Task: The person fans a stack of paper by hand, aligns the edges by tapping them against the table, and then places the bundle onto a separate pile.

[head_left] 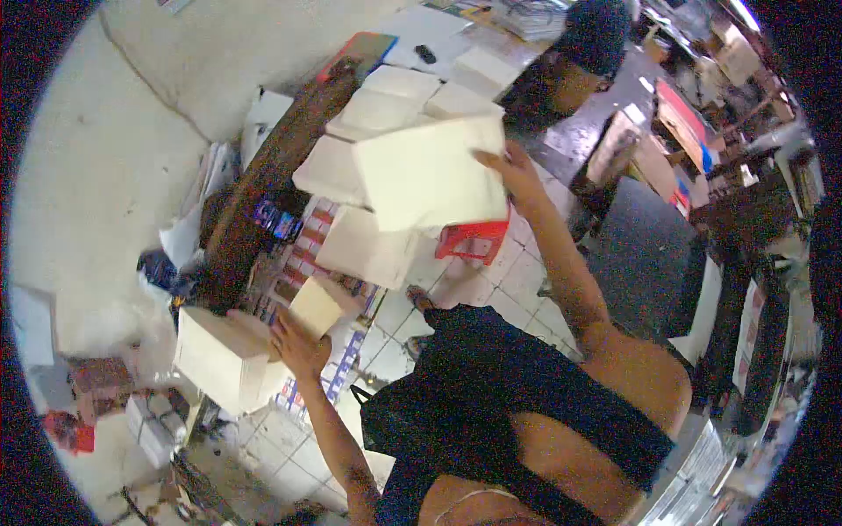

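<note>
My right hand (pixel 509 171) is closed on the right edge of a cream paper stack (pixel 430 175), held up above the table. Lower left, my left hand (pixel 300 344) touches the side of a thick white paper block (pixel 224 359), its fingers spread and partly blurred. A small yellowish block (pixel 317 307) stands just beyond that hand. Under and behind the raised stack lie more cream stacks (pixel 386 101), and another pale stack (pixel 360 245) sits below it.
A person in a dark cap (pixel 596 39) is at the upper right. A red stool (pixel 474 241) stands on the tiled floor (pixel 474 285). Near a long brown beam (pixel 281 158) are small printed boxes (pixel 307 232). A dark grey surface (pixel 645 254) lies at the right.
</note>
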`<state>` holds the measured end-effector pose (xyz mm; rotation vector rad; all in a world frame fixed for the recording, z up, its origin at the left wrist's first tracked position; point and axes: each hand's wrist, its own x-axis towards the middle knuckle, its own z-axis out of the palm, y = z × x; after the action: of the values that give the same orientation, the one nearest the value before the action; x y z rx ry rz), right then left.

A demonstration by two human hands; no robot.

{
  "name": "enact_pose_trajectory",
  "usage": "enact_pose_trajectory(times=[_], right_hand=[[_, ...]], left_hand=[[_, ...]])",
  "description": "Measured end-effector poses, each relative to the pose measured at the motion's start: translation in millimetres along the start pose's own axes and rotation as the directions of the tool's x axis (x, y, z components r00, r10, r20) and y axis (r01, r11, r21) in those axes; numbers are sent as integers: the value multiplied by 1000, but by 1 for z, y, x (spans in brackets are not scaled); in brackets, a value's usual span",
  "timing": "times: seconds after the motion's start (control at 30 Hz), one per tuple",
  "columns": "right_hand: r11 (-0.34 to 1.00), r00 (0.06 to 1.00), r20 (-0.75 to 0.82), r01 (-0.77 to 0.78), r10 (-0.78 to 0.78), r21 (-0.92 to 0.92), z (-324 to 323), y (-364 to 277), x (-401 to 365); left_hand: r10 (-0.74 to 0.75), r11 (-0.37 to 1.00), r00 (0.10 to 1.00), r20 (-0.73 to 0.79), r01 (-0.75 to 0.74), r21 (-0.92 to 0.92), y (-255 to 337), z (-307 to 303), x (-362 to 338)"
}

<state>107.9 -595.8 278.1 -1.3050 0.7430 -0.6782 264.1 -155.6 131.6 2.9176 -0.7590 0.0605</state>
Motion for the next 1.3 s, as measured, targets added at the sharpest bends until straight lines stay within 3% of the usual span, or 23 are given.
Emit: enact_pose_trajectory(times=[0.03,0.07,0.13,0.2,0.27,0.3,0.33,0.37,0.47,0.57,0.63,0.7,0.77,0.8,0.83,0.87,0.9,0.93,1.0,1.07,1.1,1.2,1.3], right_hand=[[991,992,-5,-129,129,42,-27,1,-18],[994,992,-72,-101,103,40,-66,32,-19],[957,916,-296,-290,270,-22,-122,61,-42],[956,882,-420,-278,214,-96,-183,116,-48],[956,858,-501,-231,113,-181,-238,165,-48],[943,844,-503,-299,189,-146,-250,162,-50],[924,825,-498,-366,267,-110,-262,159,-51],[898,801,-489,-433,345,-76,-279,159,-51],[828,917,-91,-303,388,471,-357,237,-30],[774,902,-128,-272,412,572,-376,250,14],[834,872,-262,-249,415,493,-363,215,58],[957,941,-290,-93,175,275,-383,209,125],[947,841,-473,-131,262,292,-364,153,213],[941,775,-556,-146,301,306,-354,123,256],[984,783,-614,11,102,178,-329,90,291],[985,758,-644,165,-100,41,-308,60,326],[960,723,-635,253,-271,-121,-301,48,365],[869,674,-550,343,-493,-357,-302,45,411],[500,491,-249,488,-835,-716,-307,54,489],[345,504,-10,578,-864,-740,-304,58,535],[195,477,165,616,-863,-763,-301,52,549],[-144,635,393,408,-665,-902,-295,94,576],[-219,753,572,529,-325,-820,-322,198,608]], left_hand=[[-25,999,999,39,26,-24,6,-14,0],[-57,997,995,83,61,-47,15,-23,-2],[-88,996,993,76,88,-2,23,-30,-5],[4,1000,1000,-13,-4,-1,8,-13,-4],[-92,994,991,102,97,-41,24,-37,-2],[-136,988,978,159,146,-54,33,-47,0],[-33,999,999,41,32,30,2,0,-5],[-28,1000,999,35,27,16,2,-4,-6],[-36,999,998,48,37,-16,22,-28,0],[-19,997,1000,15,20,-77,17,-19,4],[-30,1000,999,37,29,12,5,-5,1],[-167,984,979,118,174,-48,34,-29,10],[-51,998,996,80,54,-37,15,-16,11],[-134,990,981,142,138,-25,30,-25,18],[-215,975,954,208,220,-1,44,-38,23],[173,961,979,105,-191,198,-39,6,-8],[97,975,985,139,-122,187,-23,-3,0],[18,982,984,176,-50,180,-4,-13,6],[-166,974,956,242,120,193,32,-35,19],[-354,928,894,276,298,225,60,-40,31],[-414,904,866,281,356,235,66,-39,35],[-451,887,838,308,381,263,75,-35,44],[-456,884,826,331,376,278,78,-33,48]])
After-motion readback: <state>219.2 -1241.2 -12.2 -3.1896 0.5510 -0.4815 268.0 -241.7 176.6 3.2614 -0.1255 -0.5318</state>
